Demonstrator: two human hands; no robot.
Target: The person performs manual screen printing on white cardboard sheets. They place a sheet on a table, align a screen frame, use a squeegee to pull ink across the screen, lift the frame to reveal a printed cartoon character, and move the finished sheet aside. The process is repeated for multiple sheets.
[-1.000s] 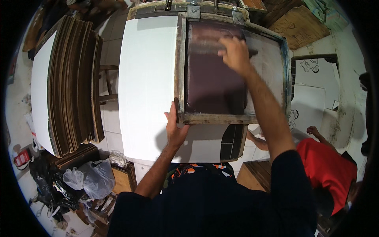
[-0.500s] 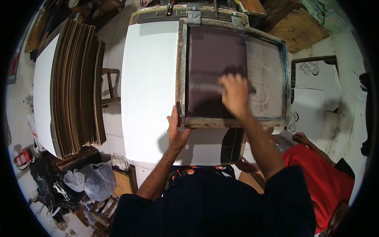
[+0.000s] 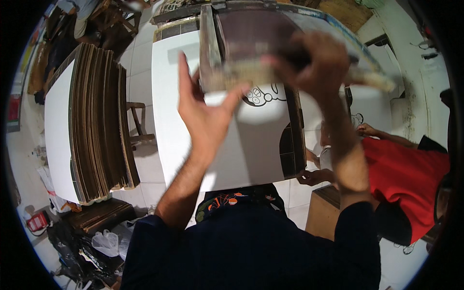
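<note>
A wooden screen printing frame (image 3: 211,53) with dark purple ink on its mesh (image 3: 256,29) is tilted up, its near edge raised off a white sheet (image 3: 241,140). My left hand (image 3: 205,116) is around the frame's near left corner, thumb along the near edge and fingers on the left side. Blurred by motion, my right hand (image 3: 321,65) is closed at the near edge on a dark squeegee (image 3: 297,55), partly hidden by the fingers. Beneath the frame, a black line drawing (image 3: 263,96) shows on the sheet.
A tall stack of boards (image 3: 96,125) stands at the left, by a wooden stool (image 3: 137,121). Plastic bags (image 3: 106,241) lie at the lower left. A person in red (image 3: 406,179) is close on the right, one hand (image 3: 309,177) near the sheet's board. Printed sheets (image 3: 372,99) lie beyond.
The frame's near edge has risen away from the sheet, uncovering the line drawing. Both my hands have moved up with it. The squeegee has left the middle of the mesh for the near edge.
</note>
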